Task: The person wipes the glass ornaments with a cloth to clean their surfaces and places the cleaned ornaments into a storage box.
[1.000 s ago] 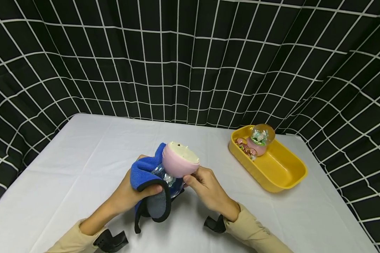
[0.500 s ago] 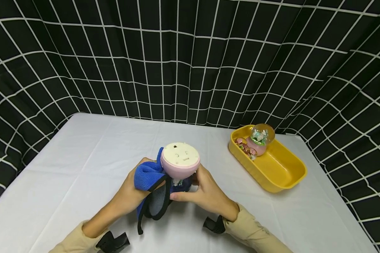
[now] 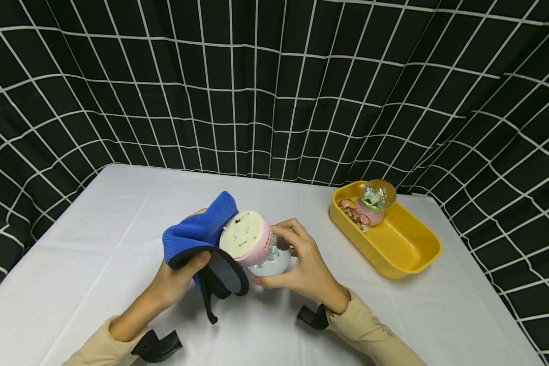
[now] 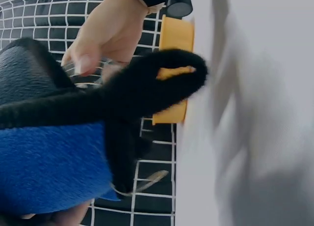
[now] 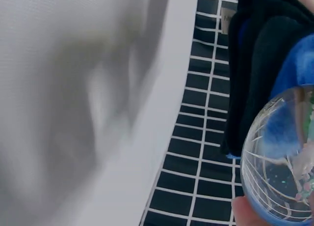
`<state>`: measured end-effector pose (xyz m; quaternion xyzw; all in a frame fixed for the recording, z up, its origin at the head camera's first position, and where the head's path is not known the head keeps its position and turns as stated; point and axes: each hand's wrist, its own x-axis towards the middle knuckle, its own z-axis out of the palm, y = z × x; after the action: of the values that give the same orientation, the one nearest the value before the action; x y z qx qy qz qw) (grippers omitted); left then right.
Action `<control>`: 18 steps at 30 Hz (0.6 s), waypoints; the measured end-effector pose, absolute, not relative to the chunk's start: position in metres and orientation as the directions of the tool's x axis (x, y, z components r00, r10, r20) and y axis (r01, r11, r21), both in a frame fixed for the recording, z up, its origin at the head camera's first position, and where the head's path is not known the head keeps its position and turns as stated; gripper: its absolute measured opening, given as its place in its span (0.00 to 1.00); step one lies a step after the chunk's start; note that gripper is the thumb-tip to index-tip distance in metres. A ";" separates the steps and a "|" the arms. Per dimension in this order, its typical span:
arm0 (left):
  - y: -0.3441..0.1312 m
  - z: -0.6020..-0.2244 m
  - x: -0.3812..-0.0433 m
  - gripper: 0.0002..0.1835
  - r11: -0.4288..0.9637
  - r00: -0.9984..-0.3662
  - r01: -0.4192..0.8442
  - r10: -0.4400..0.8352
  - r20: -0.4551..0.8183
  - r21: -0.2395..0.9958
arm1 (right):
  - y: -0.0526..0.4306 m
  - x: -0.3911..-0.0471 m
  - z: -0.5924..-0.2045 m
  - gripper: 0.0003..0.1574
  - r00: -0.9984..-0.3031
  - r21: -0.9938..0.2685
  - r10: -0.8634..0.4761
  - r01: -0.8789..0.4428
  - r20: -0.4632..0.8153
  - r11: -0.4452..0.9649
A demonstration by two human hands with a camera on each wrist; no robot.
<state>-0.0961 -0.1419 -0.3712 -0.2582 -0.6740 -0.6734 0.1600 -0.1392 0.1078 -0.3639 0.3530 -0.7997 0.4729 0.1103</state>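
A snow globe with a pink base [image 3: 251,244] is held tilted above the table, its pale underside turned toward the head camera. My right hand [image 3: 304,262] grips it by the glass ball [image 5: 279,162], thumb below and fingers over the far side. In my left hand [image 3: 178,277] is a blue cloth [image 3: 206,223] with a grey reverse and black edging, bunched between thumb and fingers. The cloth lies against or just beside the base's left side; contact cannot be told. In the left wrist view the cloth [image 4: 54,167] hides most of the globe.
To the right on the white table [image 3: 132,218] stands a yellow tray [image 3: 407,244]. It holds a second snow globe [image 3: 377,195] with a pink base, plus small pink and clear trinkets [image 3: 357,214] at its left end. Black curtain with a white grid [image 3: 238,91] surrounds the table.
The globe has tipped so its base points left instead of up. My right hand has shifted onto the ball, and my left hand has drawn left with the cloth, which is more spread out.
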 end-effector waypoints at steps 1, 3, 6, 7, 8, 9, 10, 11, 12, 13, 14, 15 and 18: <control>-0.142 -0.371 -0.096 0.27 -0.028 -0.818 0.556 0.158 0.552 0.831 | 0.108 -0.139 -0.364 0.52 -0.718 -0.671 -0.472 -0.677 0.511 0.303; -0.143 -0.370 -0.098 0.36 0.013 -0.827 0.534 0.214 0.519 0.845 | 0.107 -0.139 -0.366 0.52 -0.700 -0.655 -0.498 -0.693 0.511 0.302; -0.142 -0.369 -0.098 0.48 0.093 -0.837 0.518 0.263 0.480 0.851 | 0.106 -0.138 -0.367 0.51 -0.669 -0.632 -0.532 -0.719 0.519 0.287; -0.141 -0.368 -0.098 0.50 0.115 -0.835 0.524 0.264 0.482 0.844 | 0.106 -0.138 -0.367 0.50 -0.660 -0.627 -0.541 -0.727 0.522 0.281; -0.140 -0.368 -0.098 0.50 0.128 -0.829 0.539 0.259 0.496 0.833 | 0.106 -0.138 -0.367 0.50 -0.651 -0.622 -0.547 -0.733 0.526 0.274; -0.140 -0.368 -0.098 0.50 0.131 -0.824 0.549 0.247 0.510 0.825 | 0.106 -0.138 -0.367 0.50 -0.645 -0.620 -0.553 -0.737 0.528 0.268; -0.139 -0.368 -0.097 0.50 0.134 -0.821 0.558 0.236 0.521 0.819 | 0.106 -0.138 -0.367 0.50 -0.638 -0.617 -0.557 -0.742 0.531 0.261; -0.138 -0.368 -0.097 0.49 0.134 -0.817 0.566 0.224 0.531 0.813 | 0.106 -0.138 -0.367 0.50 -0.632 -0.614 -0.562 -0.747 0.534 0.255; -0.137 -0.368 -0.097 0.47 0.130 -0.815 0.571 0.213 0.539 0.811 | 0.107 -0.138 -0.367 0.50 -0.626 -0.609 -0.566 -0.752 0.537 0.253; -0.136 -0.368 -0.096 0.46 0.126 -0.811 0.577 0.203 0.549 0.807 | 0.107 -0.139 -0.367 0.50 -0.619 -0.604 -0.569 -0.757 0.542 0.249; -0.136 -0.368 -0.096 0.45 0.118 -0.810 0.579 0.194 0.553 0.807 | 0.107 -0.139 -0.367 0.51 -0.612 -0.599 -0.571 -0.763 0.547 0.244; -0.135 -0.368 -0.096 0.44 0.105 -0.809 0.580 0.186 0.557 0.808 | 0.107 -0.139 -0.366 0.51 -0.606 -0.594 -0.574 -0.768 0.551 0.240; -0.134 -0.369 -0.096 0.37 0.052 -0.784 0.615 0.148 0.603 0.787 | 0.108 -0.140 -0.365 0.51 -0.571 -0.573 -0.590 -0.792 0.571 0.213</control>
<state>-0.0959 -0.1342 -0.3693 -0.2720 -0.7015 -0.6324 0.1844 -0.1400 0.1075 -0.3652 0.4484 -0.7701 0.4388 0.1152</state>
